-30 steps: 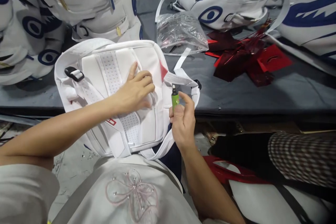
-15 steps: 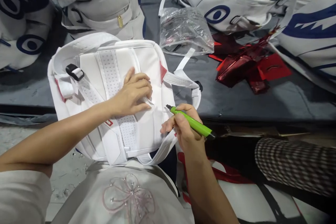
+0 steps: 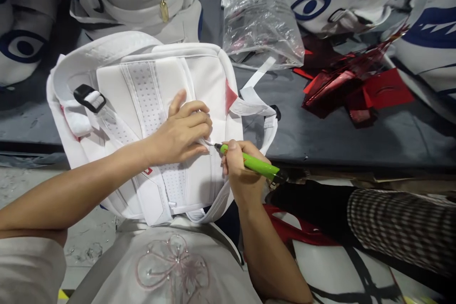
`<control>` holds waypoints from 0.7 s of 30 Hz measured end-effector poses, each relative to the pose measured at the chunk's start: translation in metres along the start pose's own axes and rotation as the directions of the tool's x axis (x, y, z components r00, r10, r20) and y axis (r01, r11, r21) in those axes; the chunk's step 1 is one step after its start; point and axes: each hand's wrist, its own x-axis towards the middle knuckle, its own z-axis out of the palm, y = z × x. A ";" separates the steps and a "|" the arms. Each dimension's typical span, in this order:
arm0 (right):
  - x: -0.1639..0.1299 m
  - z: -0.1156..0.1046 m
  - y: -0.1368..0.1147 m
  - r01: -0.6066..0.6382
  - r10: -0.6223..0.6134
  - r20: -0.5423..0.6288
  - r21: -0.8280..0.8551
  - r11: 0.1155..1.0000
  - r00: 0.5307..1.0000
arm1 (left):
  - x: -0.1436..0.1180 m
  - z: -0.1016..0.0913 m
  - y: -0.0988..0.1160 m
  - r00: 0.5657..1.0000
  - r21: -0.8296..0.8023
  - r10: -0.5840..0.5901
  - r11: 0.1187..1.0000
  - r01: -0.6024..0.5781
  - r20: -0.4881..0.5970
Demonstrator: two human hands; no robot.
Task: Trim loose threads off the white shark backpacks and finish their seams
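A white backpack [image 3: 206, 76] lies on its front across my lap and the table edge, its padded back and straps facing up. My left hand [image 3: 185, 130] rests on the back panel, with a small fold of the white fabric pinched between thumb and fingers. In my right hand [image 3: 242, 161] is a green pen-like tool [image 3: 261, 166] with a dark tip. That tip is at the pinched fold, close by my left fingertips; whether it touches cannot be made out. A black strap buckle [image 3: 90, 98] lies at the bag's left side.
Other white-and-blue bags [image 3: 133, 4] are piled at the back left, and more bags [image 3: 317, 2] lie at the back right. On the dark table [image 3: 285, 133] are a clear plastic bag [image 3: 261, 28] and red shiny packets [image 3: 338, 92]. A checked sleeve [image 3: 399, 230] is at lower right.
My right hand has moved left with the green tool, bringing its tip to the fold by my left fingers. My left hand keeps its hold. The view has shifted slightly.
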 end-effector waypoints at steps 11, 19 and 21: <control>0.003 -0.001 -0.005 -0.016 0.016 0.006 -0.007 1.000 1.000 | 0.000 0.005 -0.002 0.990 -0.002 0.073 0.997 -0.074 -0.121; 0.004 -0.003 -0.002 -0.025 0.025 0.023 -0.021 0.999 0.999 | 0.000 0.004 -0.003 0.995 -0.010 0.047 0.999 -0.048 -0.091; 0.004 -0.005 -0.001 -0.012 0.013 0.040 -0.032 0.999 0.999 | 0.000 0.005 -0.004 0.992 -0.002 0.059 0.998 -0.060 -0.110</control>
